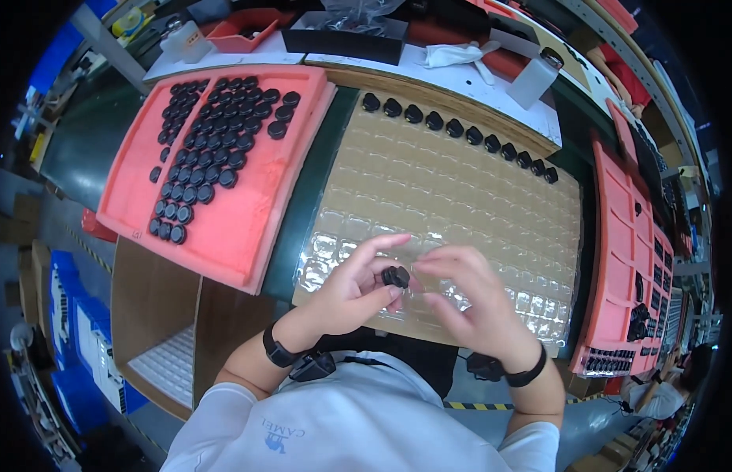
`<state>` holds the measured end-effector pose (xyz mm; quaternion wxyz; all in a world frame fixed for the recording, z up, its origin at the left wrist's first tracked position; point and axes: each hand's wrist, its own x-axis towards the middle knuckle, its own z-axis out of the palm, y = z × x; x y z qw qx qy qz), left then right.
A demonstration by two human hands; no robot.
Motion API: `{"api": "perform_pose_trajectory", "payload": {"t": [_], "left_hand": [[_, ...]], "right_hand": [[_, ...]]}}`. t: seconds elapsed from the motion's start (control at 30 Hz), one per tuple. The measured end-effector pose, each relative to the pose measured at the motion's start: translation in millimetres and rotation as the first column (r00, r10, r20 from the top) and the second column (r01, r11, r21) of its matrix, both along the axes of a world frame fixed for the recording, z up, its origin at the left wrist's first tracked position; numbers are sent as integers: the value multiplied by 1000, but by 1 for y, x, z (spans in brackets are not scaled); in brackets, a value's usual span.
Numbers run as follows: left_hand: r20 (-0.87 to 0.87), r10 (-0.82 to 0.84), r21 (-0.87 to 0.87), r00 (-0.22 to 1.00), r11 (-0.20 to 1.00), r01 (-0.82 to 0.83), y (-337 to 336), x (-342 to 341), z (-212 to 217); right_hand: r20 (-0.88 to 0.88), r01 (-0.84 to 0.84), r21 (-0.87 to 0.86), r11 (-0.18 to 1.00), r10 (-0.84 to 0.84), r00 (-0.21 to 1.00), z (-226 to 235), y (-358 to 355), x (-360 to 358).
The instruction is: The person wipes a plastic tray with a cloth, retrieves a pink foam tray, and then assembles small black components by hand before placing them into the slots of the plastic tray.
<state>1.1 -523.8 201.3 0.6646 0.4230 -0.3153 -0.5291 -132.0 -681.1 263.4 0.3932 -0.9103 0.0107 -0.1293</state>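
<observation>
One small black round part (396, 276) sits pinched in my left hand (352, 289) at lower centre; my right hand (468, 303) touches it, fingers loosely curled. Next, seat it carefully in the clear blister tray (460, 204).

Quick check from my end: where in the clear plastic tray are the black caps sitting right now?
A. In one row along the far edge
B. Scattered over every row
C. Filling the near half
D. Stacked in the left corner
A: the black caps sit in a single row along the far edge of the clear tray, and the other pockets look empty; the left hand holds one more cap above the near edge.
</observation>
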Motion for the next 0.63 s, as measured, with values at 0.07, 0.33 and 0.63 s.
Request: {"api": "perform_pose_trajectory", "payload": {"t": [0.07, 0.33, 0.63], "left_hand": [[-4, 6, 6, 1000, 1000, -6, 4, -3, 10], [58, 11, -16, 998, 1000, -10, 25, -12, 22], [86, -104, -28, 991, 994, 107, 36, -4, 18]], "right_hand": [[42, 12, 72, 997, -15, 999, -5, 16, 3], [48, 37, 708, 705, -100, 994, -29, 38, -9], [163, -45, 795, 604, -142, 976, -40, 41, -29]]}}
